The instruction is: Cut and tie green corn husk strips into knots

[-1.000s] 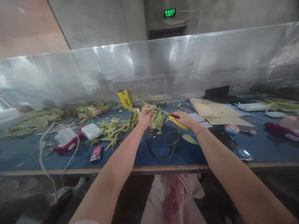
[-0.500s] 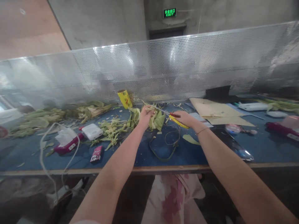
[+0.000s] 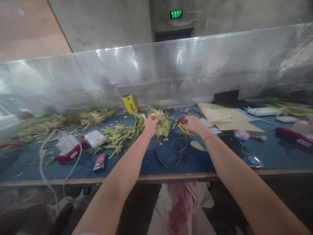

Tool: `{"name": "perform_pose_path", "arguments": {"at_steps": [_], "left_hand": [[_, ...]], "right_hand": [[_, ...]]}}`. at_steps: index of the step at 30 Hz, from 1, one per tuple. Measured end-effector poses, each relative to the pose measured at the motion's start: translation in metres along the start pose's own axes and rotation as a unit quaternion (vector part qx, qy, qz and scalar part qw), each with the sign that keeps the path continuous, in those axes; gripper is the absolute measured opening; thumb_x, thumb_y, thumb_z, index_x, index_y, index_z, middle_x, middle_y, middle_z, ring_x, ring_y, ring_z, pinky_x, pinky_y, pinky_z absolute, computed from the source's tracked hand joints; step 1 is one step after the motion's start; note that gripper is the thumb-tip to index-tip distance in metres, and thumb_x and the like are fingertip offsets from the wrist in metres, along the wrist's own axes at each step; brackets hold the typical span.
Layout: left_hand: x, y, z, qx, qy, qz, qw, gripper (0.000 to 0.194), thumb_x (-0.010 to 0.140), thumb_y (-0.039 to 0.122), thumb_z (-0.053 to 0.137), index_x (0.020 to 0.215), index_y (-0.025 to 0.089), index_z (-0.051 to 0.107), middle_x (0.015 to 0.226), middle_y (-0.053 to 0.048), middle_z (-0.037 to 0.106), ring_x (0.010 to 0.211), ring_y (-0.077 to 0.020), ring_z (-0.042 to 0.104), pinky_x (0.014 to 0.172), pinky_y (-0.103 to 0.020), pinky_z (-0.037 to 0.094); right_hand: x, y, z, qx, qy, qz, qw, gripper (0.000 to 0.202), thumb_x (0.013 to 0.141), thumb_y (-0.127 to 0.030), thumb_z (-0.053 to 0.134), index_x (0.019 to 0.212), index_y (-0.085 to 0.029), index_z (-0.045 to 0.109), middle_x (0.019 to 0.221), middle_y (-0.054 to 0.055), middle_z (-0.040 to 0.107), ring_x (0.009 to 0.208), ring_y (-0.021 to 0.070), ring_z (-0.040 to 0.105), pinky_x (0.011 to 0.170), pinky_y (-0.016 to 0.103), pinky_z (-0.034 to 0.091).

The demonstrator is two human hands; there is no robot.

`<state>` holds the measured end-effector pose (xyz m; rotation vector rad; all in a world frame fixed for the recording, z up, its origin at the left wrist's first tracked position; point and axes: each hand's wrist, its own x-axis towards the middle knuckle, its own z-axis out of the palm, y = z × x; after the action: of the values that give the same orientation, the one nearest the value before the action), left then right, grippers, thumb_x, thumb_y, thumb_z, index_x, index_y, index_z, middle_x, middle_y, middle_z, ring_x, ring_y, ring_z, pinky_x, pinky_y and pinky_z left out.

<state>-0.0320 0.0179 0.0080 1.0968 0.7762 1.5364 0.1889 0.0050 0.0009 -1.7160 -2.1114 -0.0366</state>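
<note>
My left hand is closed around a bundle of pale green leaves above the blue tabletop. My right hand grips a pair of scissors with red and yellow handles. The handles stand apart, and the blades point left at the bundle, close to my left fingers. Whether the blades touch a leaf I cannot make out. Beside the bundle, on the left, lie cut green stems and scraps. Below my hands a loop of dark cord rests on the table, with a loose leaf piece to its right.
A yellow cup-like container leans near the perforated metal screen. Leaf piles, a white charger, a pink box and a looped white cable are left. Brown paper and a dark tablet are right.
The scissors have opened: their handles have spread apart in my right hand. My left hand keeps its hold on the leaf bundle. The view has shifted slightly.
</note>
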Motion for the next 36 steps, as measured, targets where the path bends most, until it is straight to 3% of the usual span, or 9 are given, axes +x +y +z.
{"name": "perform_pose_path", "arguments": {"at_steps": [3, 5, 7, 11, 14, 18, 27, 36], "left_hand": [[0.001, -0.003, 0.002, 0.021, -0.029, -0.021, 0.999, 0.034, 0.053, 0.025, 0.081, 0.075, 0.012, 0.057, 0.065, 0.001, 0.062, 0.053, -0.0056, 0.054, 0.055, -0.02, 0.045], [0.0, -0.004, 0.003, 0.031, -0.048, -0.036, 0.998, 0.029, 0.054, 0.021, 0.08, 0.073, 0.011, 0.06, 0.067, -0.002, 0.064, 0.055, -0.0062, 0.056, 0.058, -0.021, 0.047], [-0.001, -0.005, 0.004, 0.035, -0.058, -0.046, 0.997, 0.025, 0.053, 0.018, 0.079, 0.07, 0.011, 0.062, 0.066, -0.002, 0.065, 0.056, -0.0072, 0.057, 0.06, -0.022, 0.048], [-0.005, -0.006, 0.008, 0.073, -0.091, -0.042, 0.992, 0.018, 0.053, 0.018, 0.078, 0.063, 0.011, 0.064, 0.058, -0.001, 0.063, 0.057, -0.0096, 0.059, 0.059, -0.022, 0.047], [-0.007, -0.008, 0.009, 0.127, -0.126, -0.029, 0.983, 0.015, 0.057, 0.019, 0.076, 0.065, 0.011, 0.066, 0.058, -0.003, 0.064, 0.055, -0.0098, 0.058, 0.056, -0.022, 0.045], [-0.008, -0.01, 0.009, 0.178, -0.134, -0.015, 0.975, 0.015, 0.057, 0.018, 0.076, 0.067, 0.012, 0.067, 0.055, -0.002, 0.063, 0.05, -0.0091, 0.055, 0.053, -0.022, 0.042], [-0.015, -0.002, 0.014, 0.208, -0.148, 0.001, 0.967, 0.013, 0.058, 0.017, 0.076, 0.065, 0.013, 0.067, 0.055, -0.002, 0.063, 0.051, -0.0099, 0.056, 0.059, -0.025, 0.046], [-0.017, -0.003, 0.019, 0.147, -0.158, -0.048, 0.975, 0.015, 0.056, 0.016, 0.078, 0.064, 0.011, 0.067, 0.053, -0.001, 0.06, 0.051, -0.0081, 0.053, 0.058, -0.025, 0.044]], "right_hand": [[0.002, 0.003, 0.005, 0.003, -0.037, -0.019, 0.999, 0.016, 0.072, -0.033, 0.064, 0.072, -0.017, 0.063, 0.076, 0.009, 0.065, 0.069, 0.0191, 0.058, 0.062, 0.028, 0.039], [0.004, 0.001, 0.008, 0.057, 0.006, -0.034, 0.998, 0.017, 0.077, -0.032, 0.059, 0.073, -0.016, 0.065, 0.077, 0.009, 0.065, 0.073, 0.0188, 0.058, 0.069, 0.028, 0.042], [0.005, -0.004, 0.01, 0.143, 0.094, -0.039, 0.984, 0.02, 0.079, -0.029, 0.057, 0.088, -0.015, 0.067, 0.085, 0.009, 0.065, 0.08, 0.0183, 0.059, 0.076, 0.029, 0.045], [0.004, -0.017, 0.009, 0.301, 0.123, -0.098, 0.941, 0.035, 0.082, -0.028, 0.052, 0.114, -0.019, 0.061, 0.109, 0.01, 0.062, 0.088, 0.0171, 0.06, 0.079, 0.032, 0.049], [0.001, -0.022, 0.006, 0.374, 0.102, -0.089, 0.917, 0.037, 0.081, -0.031, 0.053, 0.115, -0.02, 0.061, 0.108, 0.009, 0.064, 0.083, 0.0162, 0.061, 0.075, 0.032, 0.051], [-0.002, -0.025, 0.004, 0.4, 0.057, -0.08, 0.911, 0.03, 0.076, -0.035, 0.059, 0.098, -0.017, 0.068, 0.092, 0.007, 0.069, 0.076, 0.0163, 0.063, 0.071, 0.031, 0.051], [-0.004, -0.027, -0.001, 0.383, 0.078, -0.042, 0.92, 0.021, 0.072, -0.028, 0.061, 0.085, -0.018, 0.075, 0.077, 0.004, 0.071, 0.072, 0.0159, 0.063, 0.07, 0.029, 0.05], [-0.002, -0.021, 0.005, 0.5, 0.022, -0.055, 0.864, 0.029, 0.067, -0.038, 0.068, 0.086, -0.017, 0.074, 0.079, 0.004, 0.071, 0.071, 0.0152, 0.062, 0.07, 0.031, 0.051]]}}
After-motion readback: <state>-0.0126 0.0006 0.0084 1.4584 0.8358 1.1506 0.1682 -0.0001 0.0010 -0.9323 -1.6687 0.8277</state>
